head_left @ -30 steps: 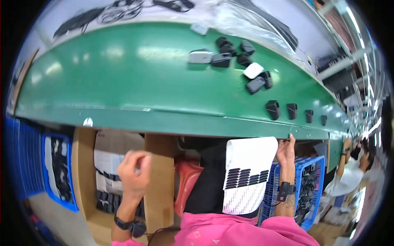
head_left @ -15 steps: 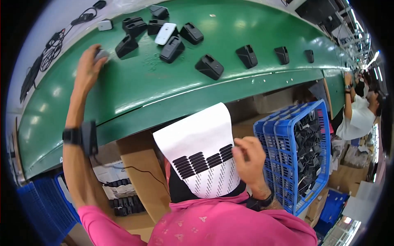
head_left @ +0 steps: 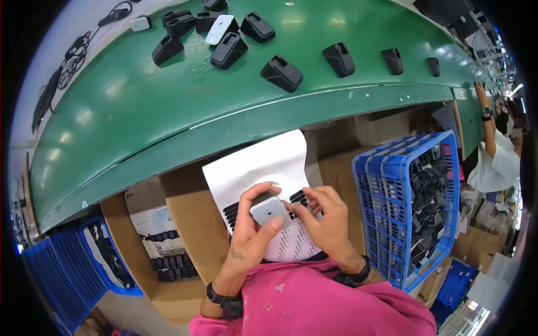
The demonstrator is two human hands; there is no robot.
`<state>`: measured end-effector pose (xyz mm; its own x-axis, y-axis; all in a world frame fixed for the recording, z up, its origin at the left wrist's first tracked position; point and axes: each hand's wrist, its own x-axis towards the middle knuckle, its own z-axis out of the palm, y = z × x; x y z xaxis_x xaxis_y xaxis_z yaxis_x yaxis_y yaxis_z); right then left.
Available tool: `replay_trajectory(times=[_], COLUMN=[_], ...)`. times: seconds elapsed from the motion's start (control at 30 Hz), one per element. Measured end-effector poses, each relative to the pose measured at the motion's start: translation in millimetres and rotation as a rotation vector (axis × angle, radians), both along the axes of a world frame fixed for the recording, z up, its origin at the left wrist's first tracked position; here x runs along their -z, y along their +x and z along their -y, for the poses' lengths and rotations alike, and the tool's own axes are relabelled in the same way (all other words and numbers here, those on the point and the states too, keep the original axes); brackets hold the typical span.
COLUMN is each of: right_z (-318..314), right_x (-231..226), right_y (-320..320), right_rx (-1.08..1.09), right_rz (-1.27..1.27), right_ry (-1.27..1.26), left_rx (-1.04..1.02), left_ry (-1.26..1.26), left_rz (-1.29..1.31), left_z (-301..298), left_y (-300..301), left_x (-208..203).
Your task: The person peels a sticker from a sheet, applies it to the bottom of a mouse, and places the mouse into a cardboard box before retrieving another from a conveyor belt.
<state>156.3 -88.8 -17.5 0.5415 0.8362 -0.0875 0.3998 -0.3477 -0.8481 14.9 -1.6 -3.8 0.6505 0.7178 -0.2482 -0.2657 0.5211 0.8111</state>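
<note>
My left hand is closed around a small device with a white face and grey sides, held above my lap. My right hand is beside it, thumb and fingers pinched close to the device's right edge. Whatever lies between those fingertips is too small to make out. Under both hands a white sheet rests on my lap against the bench edge. Rows of black oval strips are stuck on it, partly covered by my hands, and its lower part is printed with slanted lines.
Several black cradles stand on the green bench, with a white device among them. On the right a blue crate holds many black parts. An open carton sits left of my lap. A co-worker is at far right.
My left hand has come back from the far left of the bench to my lap, bringing the device. My right hand has moved slightly left, up to the device, and its fingers are pinched.
</note>
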Motion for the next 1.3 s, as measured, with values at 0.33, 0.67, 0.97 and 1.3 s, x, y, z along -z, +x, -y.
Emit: replay_trajectory(times=[0.33,0.67,0.97,1.3], right_z=[10.0,-3.6,-16.0,-18.7], right_x=[5.8,-74.2,-80.2,-77.0], right_y=[2.9,13.7,-1.0,-4.7], right_rx=[0.077,0.007,0.053,0.073], right_rz=[-0.236,-0.837,-1.001,-1.019], right_ry=[0.070,0.212,0.110,0.111], left_rx=[0.039,0.180,0.240,0.211], left_ry=[-0.026,0.032,0.074,0.359], left_rz=[0.034,-0.142,-0.186,-0.192], left_z=[-1.4,2.2,5.4,4.6], left_y=[1.3,4.1,-2.2,-4.9], left_x=[1.4,-18.1,-33.7,-19.4])
